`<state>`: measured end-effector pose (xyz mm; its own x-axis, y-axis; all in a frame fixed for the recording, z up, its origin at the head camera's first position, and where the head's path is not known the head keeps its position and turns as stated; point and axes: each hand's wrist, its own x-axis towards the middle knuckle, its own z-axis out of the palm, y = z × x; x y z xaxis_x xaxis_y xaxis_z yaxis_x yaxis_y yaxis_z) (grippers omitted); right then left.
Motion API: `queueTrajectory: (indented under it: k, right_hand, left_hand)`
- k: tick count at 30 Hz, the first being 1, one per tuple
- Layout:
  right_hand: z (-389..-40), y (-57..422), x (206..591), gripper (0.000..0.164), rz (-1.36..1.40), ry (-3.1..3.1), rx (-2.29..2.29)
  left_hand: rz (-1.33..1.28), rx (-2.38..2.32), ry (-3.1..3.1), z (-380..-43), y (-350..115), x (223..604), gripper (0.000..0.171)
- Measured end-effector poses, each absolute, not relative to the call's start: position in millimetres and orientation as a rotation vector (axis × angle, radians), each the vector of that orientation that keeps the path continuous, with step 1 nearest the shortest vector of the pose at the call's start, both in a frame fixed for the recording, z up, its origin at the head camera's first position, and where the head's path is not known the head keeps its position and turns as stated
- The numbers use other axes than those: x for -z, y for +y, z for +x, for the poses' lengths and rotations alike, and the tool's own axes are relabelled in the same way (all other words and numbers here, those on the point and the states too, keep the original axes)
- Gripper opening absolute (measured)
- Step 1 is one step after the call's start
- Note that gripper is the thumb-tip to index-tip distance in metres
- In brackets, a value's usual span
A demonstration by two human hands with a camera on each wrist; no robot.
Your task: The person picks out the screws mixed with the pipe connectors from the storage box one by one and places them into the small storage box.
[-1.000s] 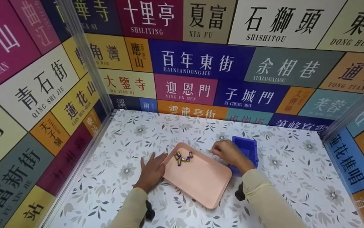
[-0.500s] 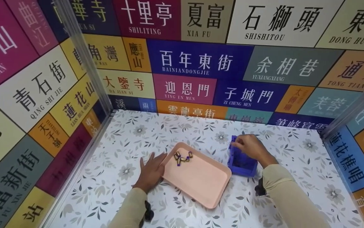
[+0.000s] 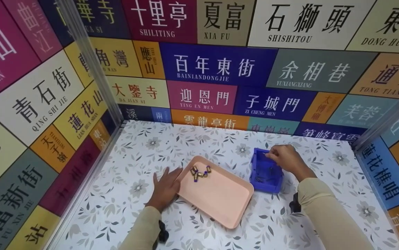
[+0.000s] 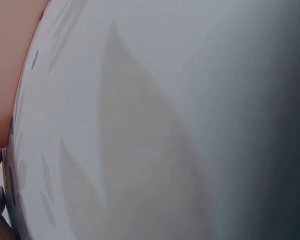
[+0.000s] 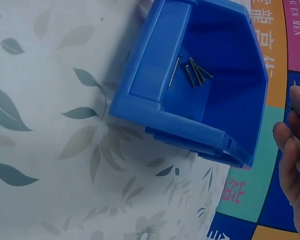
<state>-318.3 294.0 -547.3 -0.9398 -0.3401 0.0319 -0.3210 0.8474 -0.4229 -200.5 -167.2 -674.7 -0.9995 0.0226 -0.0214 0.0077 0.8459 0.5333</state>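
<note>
My left hand (image 3: pixel 164 189) rests along the left edge of a pink tray (image 3: pixel 220 198), its visible fingers spread and touching the rim. Inside the tray, near its far left corner, lie several short gold cylinders (image 3: pixel 200 173) with purple ends. Over the far right edge of a blue bin (image 3: pixel 255 173) is my right hand (image 3: pixel 288 158), thumb and fingertips pinched together. The right wrist view shows a small piece of a thin screw (image 5: pixel 294 83) at those fingertips; the rest of it is hidden. Several loose screws (image 5: pixel 194 74) lie on the bin's floor.
Bin and tray stand side by side on a table covered in white floral cloth (image 3: pixel 144 146). Panels with printed sign lettering (image 3: pixel 220 66) wall in the back and both sides. A clear corner strip (image 3: pixel 112 93) stands at the left rear.
My right hand has moved right, from the gap between tray and bin to the bin's far right edge, uncovering the bin's inside. My left hand and the tray stay put.
</note>
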Motion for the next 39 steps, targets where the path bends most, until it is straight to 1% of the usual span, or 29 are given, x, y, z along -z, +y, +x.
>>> queueTrajectory:
  k: [8, 23, 30, 39]
  right_hand:
    - [-318.8, 298.6, 548.9, 0.026, -0.525, 2.964, 0.668]
    - [-321.6, 302.9, 549.7, 0.024, -0.531, 2.959, 0.67]
    - [-318.3, 303.2, 548.2, 0.021, -0.533, 2.959, 0.677]
    - [-317.4, 303.3, 552.3, 0.022, -0.556, 2.969, 0.696]
  left_hand:
    - [-0.014, -0.866, 2.967, -201.9, -165.9, 675.8, 0.052]
    - [-0.017, -0.869, 2.964, -200.0, -165.2, 671.5, 0.052]
    - [0.053, -0.895, 2.998, -198.1, -166.7, 671.3, 0.051]
    - [-0.015, -0.872, 2.957, -199.8, -164.0, 669.8, 0.052]
